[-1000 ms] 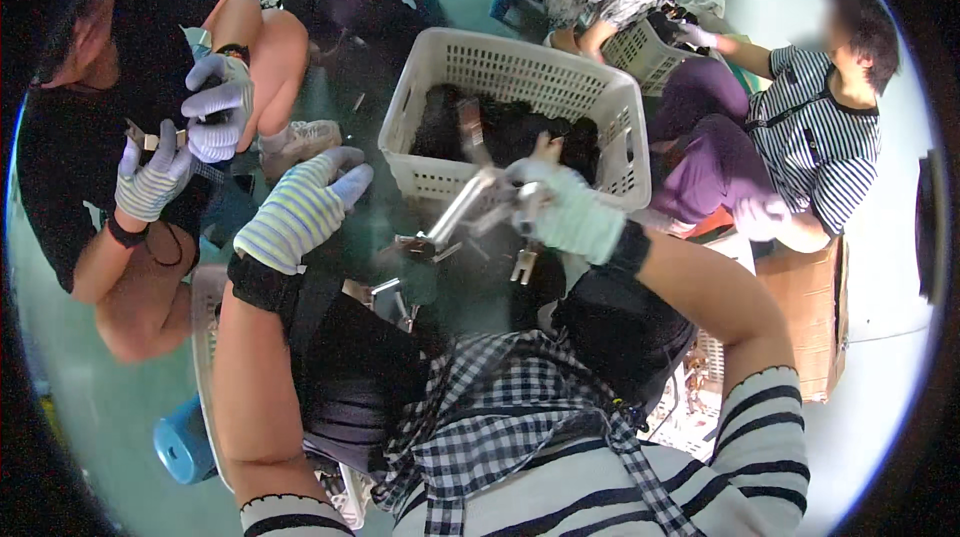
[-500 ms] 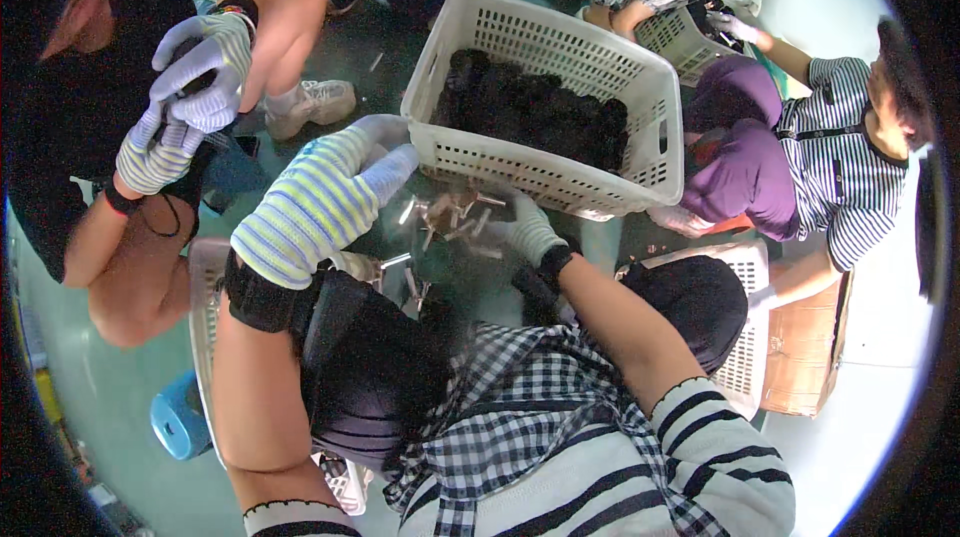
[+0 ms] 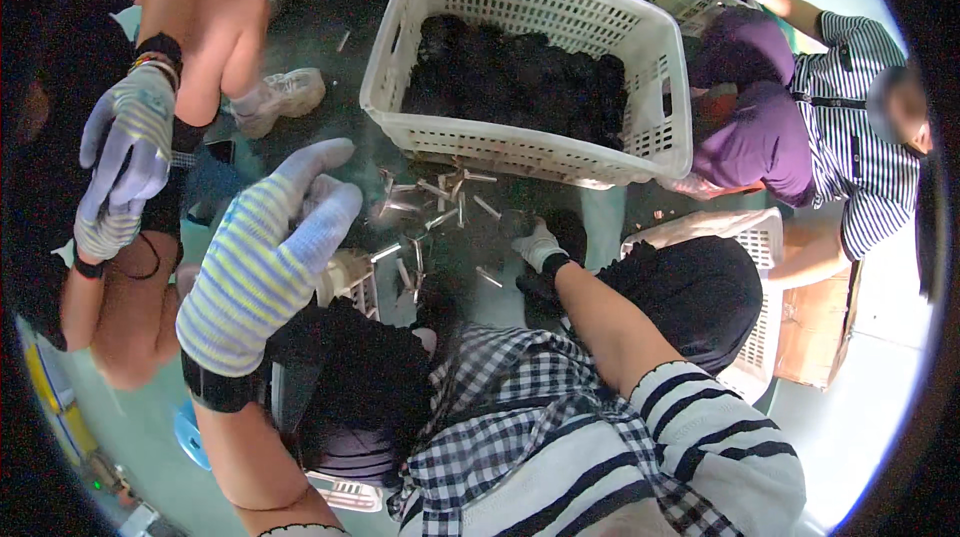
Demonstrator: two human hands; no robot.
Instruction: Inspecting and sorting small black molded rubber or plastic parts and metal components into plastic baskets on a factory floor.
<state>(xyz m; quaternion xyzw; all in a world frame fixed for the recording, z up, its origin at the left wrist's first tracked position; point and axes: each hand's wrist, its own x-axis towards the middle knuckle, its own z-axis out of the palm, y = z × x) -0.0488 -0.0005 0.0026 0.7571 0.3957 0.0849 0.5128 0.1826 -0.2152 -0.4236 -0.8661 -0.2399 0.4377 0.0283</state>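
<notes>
My left hand (image 3: 275, 252), in a white glove with yellow and blue stripes, is raised left of the basket. Its thumb and fingers are apart, and I see nothing between them. Lower and to the right, my gloved right hand (image 3: 541, 245) is closed by my knee. A small dark patch shows at its fingertips; what it grips I cannot make out. On the floor between my hands lie several short, shiny metal tubes (image 3: 461, 209). Beyond them stands a white slotted plastic basket (image 3: 530, 154), part filled with dark, clumped pieces (image 3: 515, 87).
At the left, a co-worker's gloved hands (image 3: 128, 152) are close together. Another person in a striped shirt (image 3: 850, 117) sits at the right, near a white basket (image 3: 765, 237) and a cardboard box (image 3: 815, 337). A blue stool (image 3: 190, 437) is behind my left arm.
My left hand has drawn back from the large basket's corner, leftward and toward me. My right hand is slightly lower and nearer my knee. The co-worker's hands at the left have lowered.
</notes>
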